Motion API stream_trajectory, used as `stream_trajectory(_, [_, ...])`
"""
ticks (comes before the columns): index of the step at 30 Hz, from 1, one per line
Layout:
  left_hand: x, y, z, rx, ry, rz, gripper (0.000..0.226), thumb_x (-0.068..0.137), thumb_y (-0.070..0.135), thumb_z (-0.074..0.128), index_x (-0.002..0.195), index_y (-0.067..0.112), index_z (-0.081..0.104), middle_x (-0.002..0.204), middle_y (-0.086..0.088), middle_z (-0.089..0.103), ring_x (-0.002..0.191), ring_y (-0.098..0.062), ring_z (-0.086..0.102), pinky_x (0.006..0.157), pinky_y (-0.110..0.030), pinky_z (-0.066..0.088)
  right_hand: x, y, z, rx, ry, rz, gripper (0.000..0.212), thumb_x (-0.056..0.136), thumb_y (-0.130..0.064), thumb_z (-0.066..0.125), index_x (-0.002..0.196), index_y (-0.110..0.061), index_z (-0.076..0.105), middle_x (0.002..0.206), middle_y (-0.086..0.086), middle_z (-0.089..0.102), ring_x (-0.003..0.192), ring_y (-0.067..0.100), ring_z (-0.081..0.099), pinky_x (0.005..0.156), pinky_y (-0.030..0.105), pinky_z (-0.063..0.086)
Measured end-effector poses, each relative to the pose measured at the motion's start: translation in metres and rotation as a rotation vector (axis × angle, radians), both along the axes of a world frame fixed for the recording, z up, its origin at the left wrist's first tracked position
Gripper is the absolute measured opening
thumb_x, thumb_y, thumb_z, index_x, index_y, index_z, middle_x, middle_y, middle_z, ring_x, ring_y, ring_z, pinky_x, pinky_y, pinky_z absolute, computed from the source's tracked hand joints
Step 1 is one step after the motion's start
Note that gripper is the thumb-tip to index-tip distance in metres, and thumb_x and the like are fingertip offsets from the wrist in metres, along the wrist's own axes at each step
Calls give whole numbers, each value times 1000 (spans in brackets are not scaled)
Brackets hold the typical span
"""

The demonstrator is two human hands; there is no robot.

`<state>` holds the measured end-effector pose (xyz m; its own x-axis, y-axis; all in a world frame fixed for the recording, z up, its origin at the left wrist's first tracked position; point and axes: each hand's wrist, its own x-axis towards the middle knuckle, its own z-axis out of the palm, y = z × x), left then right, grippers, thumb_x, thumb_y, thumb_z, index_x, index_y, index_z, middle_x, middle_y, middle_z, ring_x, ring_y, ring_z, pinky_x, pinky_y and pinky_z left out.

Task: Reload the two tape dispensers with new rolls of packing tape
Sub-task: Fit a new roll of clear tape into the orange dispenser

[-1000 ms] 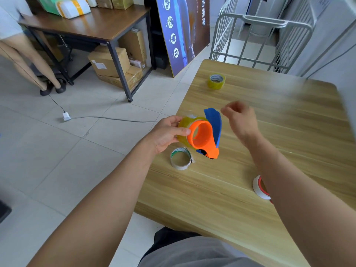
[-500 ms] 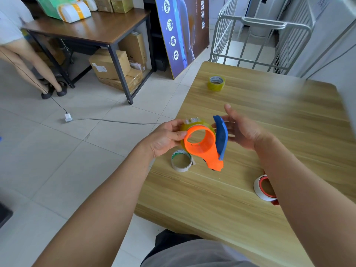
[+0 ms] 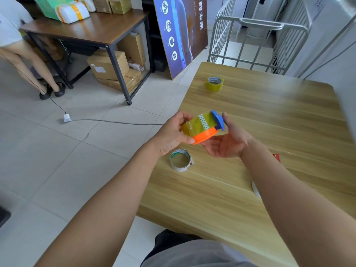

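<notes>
An orange tape dispenser point(image 3: 206, 137) with a blue flap point(image 3: 218, 120) carries a yellowish roll of packing tape point(image 3: 196, 125). My left hand point(image 3: 174, 135) grips the roll and the dispenser's rim from the left. My right hand point(image 3: 229, 140) cups the dispenser from below and from the right, fingers on the blue flap. A second yellowish tape roll point(image 3: 215, 83) stands at the far side of the wooden table point(image 3: 269, 132). An empty cardboard core point(image 3: 180, 160) lies near the table's left edge. A white and red dispenser point(image 3: 256, 190) is mostly hidden behind my right forearm.
A small red piece point(image 3: 276, 157) lies on the table by my right arm. A metal cart point(image 3: 258, 41) stands beyond the table. On the left are a dark desk point(image 3: 86, 29) with boxes under it, a floor cable point(image 3: 115, 122) and a person's legs point(image 3: 34, 68).
The dispenser has been turned from standing on edge to lying nearly flat, with the tape roll on top. My right hand went from raised above the table to cupping the dispenser.
</notes>
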<state>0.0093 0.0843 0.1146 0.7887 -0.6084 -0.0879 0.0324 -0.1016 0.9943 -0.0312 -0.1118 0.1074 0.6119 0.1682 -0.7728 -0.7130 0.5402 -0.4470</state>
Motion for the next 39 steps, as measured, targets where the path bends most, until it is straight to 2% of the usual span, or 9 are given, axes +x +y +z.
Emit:
stream_trajectory(5, [-5,-5,1,213,-253,-16,51,65,-9,70,96,23,47,107,0,54,103,-15,53,87,-32,48,7,5,9,49,-69,-93,59,80,-61,56,97,-5,62,82,17,72,70,29,72,64,44,59])
stream_trajectory(9, [-8,-4,3,328,-431,-59,50,72,1,69,94,36,41,111,4,50,101,-13,52,79,-26,48,9,5,8,25,-30,-50,73,71,-70,58,84,1,73,88,19,73,75,33,72,65,47,58])
stream_trajectory(17, [2,0,-9,324,-579,61,55,69,-14,59,111,20,47,123,2,31,116,-7,39,93,0,28,5,6,8,-26,-198,-146,31,78,-33,65,96,-8,63,79,14,74,67,27,72,58,39,59])
stream_trajectory(20, [4,-3,-14,345,-418,192,61,77,-6,64,125,20,36,128,0,30,107,-10,46,92,-20,44,8,9,12,-49,-226,-209,25,83,-33,60,95,-12,62,89,9,70,76,24,69,69,35,57])
stream_trajectory(22, [2,-6,-12,305,-252,273,54,83,-6,58,127,14,34,131,-5,37,101,-11,53,80,-19,49,10,11,14,-66,-233,-247,21,83,-32,60,93,-14,61,93,6,66,80,22,64,73,36,52])
stream_trajectory(25, [1,-7,-7,-3,238,267,44,84,-6,51,126,4,43,128,-14,50,110,-24,59,90,-32,51,10,13,15,-41,-261,-292,17,83,-30,59,92,-16,62,91,6,67,80,23,65,66,34,57])
stream_trajectory(28, [-2,-10,-2,-173,605,235,31,87,20,62,111,2,53,117,-20,54,105,-34,61,90,-42,52,9,14,14,-20,-321,-311,18,86,-30,57,96,-16,61,86,7,71,77,23,68,61,37,60])
stream_trajectory(32, [-4,-19,-1,-204,779,272,57,82,36,66,120,-2,49,115,-22,59,99,-32,63,76,-41,57,8,17,12,-31,-407,-250,18,87,-30,56,98,-17,61,86,4,74,81,21,71,82,40,54])
stream_trajectory(39, [3,-20,1,-323,768,435,10,85,10,64,91,6,57,97,-15,57,93,-30,60,65,-45,58,4,14,7,-168,-423,-179,4,84,-24,61,88,-23,60,82,-7,60,73,9,53,65,23,41])
